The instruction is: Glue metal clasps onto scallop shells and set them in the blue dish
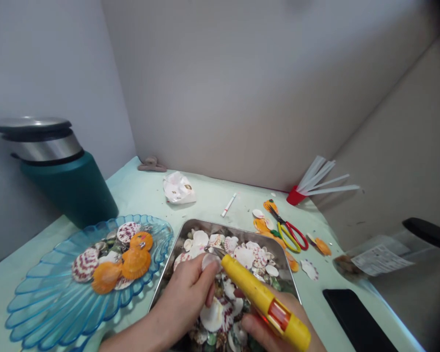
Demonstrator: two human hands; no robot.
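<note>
Over a metal tray (pixel 185 230) full of mixed seashells (pixel 244 256), my left hand (pixel 185 293) pinches a small pale shell (pixel 210 262) between thumb and fingers. A yellow hot glue gun (pixel 260 296) is gripped in my right hand (pixel 271 322), its metal nozzle pointing up and left. The nozzle tip lies right by the pale shell; whether they touch, I cannot tell. The glue gun hides part of my right hand's fingers. Lower in the tray, a rounded white shell (pixel 211 314) rests beside purple-striped ones.
On the left stand a blue shell-shaped dish (pixel 40 318) with orange and striped shells and a green bottle (pixel 73 190). To the right lie scissors (pixel 289 233), orange shells (pixel 262 225), a black phone-like slab (pixel 357 320) and a red cup (pixel 296 196) of glue sticks.
</note>
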